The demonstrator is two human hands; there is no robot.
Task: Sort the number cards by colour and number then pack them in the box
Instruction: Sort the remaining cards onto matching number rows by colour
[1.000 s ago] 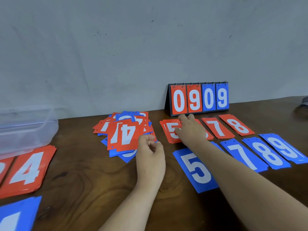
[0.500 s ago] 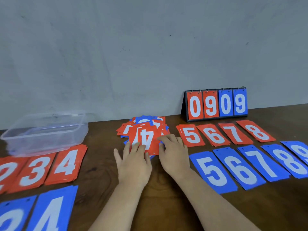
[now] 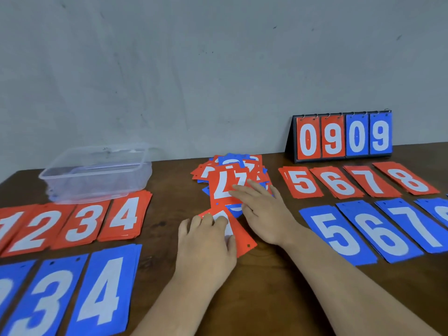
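head cam, single view:

- left hand (image 3: 206,243): palm down, fingers laid nearly straight and close together on a lone red card (image 3: 241,235). Pressing it flat, not pinching. Its white digit is mostly under the fingers, can't read it
- that card lies on the table (image 3: 266,292) just in front of the mixed pile (image 3: 232,166), tilted, far corner at the pile's near edge
- right hand (image 3: 264,209): fingers spread and straight, flat on the pile's top card, a red 4 (image 3: 223,187) that reads upside down from here. Touching only, nothing gripped
- pile is loose red and blue cards, fanned unevenly, mid-table near the wall (image 3: 194,69)
- left side, far row, red stacks side by side: 1 (image 3: 7,231), 2 (image 3: 38,229), 3 (image 3: 84,221), 4 (image 3: 126,217)
- left side, near row, blue stacks: 3 (image 3: 46,299), 4 (image 3: 101,292), one more cut off by the frame edge (image 3: 9,287), digit unreadable
- right side, far row, red: 5 (image 3: 301,181), 6 (image 3: 339,181), 7 (image 3: 371,180), 8 (image 3: 407,178)
- right side, near row, blue: 5 (image 3: 339,234), 6 (image 3: 385,231), 7 (image 3: 421,221), then another blue stack (image 3: 441,209) clipped at the edge
- clear plastic box (image 3: 101,187): just behind the red 3 and 4 stacks, lid off, no cards visible in it
- flip scoreboard (image 3: 339,137): upright against the wall behind the red 5–8 row, showing 0 9 in red, 0 9 in blue
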